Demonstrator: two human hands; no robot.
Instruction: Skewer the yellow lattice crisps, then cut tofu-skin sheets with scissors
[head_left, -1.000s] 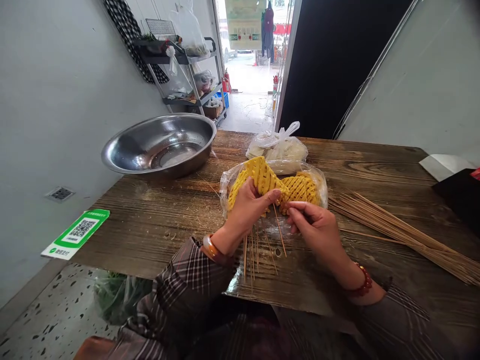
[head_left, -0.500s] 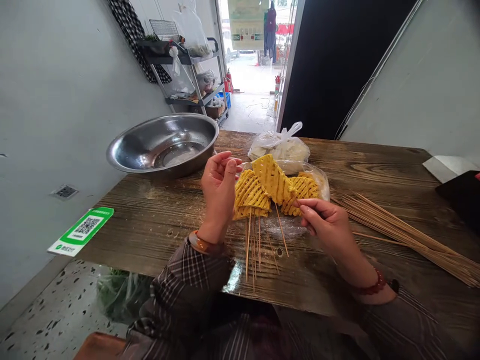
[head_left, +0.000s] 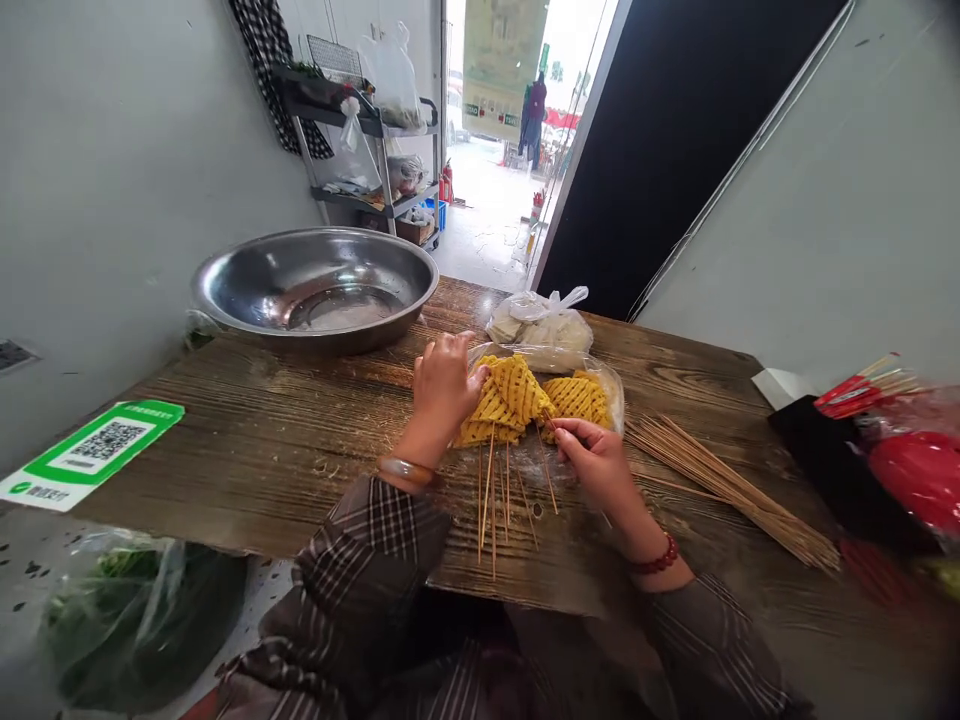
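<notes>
Yellow pieces (head_left: 480, 432) lie skewered; my right hand (head_left: 598, 463) pinches one skewer (head_left: 549, 421); whether my left hand (head_left: 442, 388) grips, I can't tell; unused sticks (head_left: 731, 487) remain at four o'clock.

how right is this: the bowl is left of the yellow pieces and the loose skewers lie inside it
The loose skewers aren't inside the bowl: the head view shows them on the table, right of the right hand. The rest is right.
</notes>
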